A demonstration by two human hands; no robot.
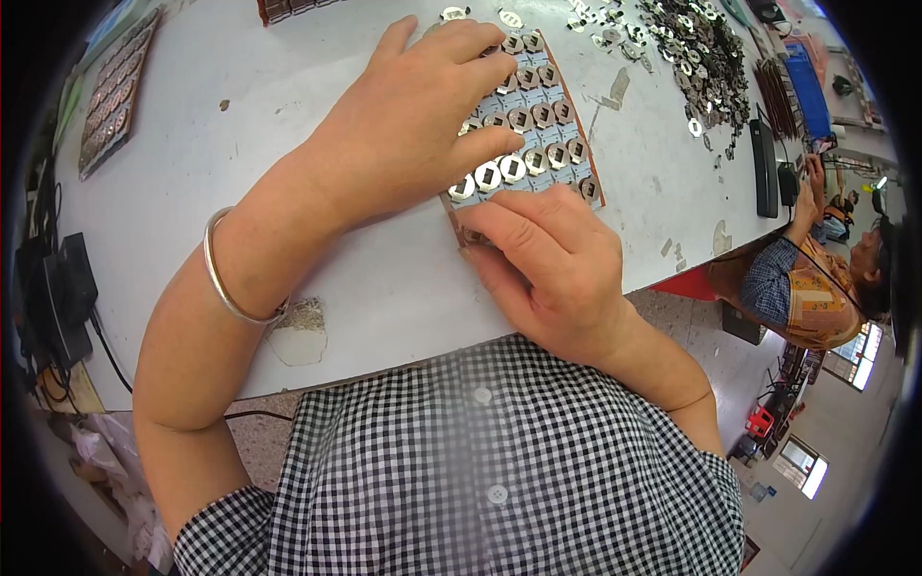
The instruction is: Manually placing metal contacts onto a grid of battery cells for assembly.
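Observation:
A flat panel of pale blue circuit boards [526,100] lies on the white table, with rows of round metal discs that have dark square middles. Over its left side my left hand [408,120] is spread, fingers apart, fingertips and thumb resting on the discs. At the panel's near left corner my right hand [552,264] is closed, thumb and forefinger pinched together. What sits between those fingertips is mostly hidden by the hand; a bit of brown panel edge shows beside them. Some discs in the near row shine brightly, others look duller.
A heap of loose metal discs [696,67] spreads over the far right of the table [384,298]. Another filled panel [120,96] lies far left. Black adapters with cables [72,298] stand at the left edge, a black bar [764,168] at the right. A co-worker [812,288] sits on the right.

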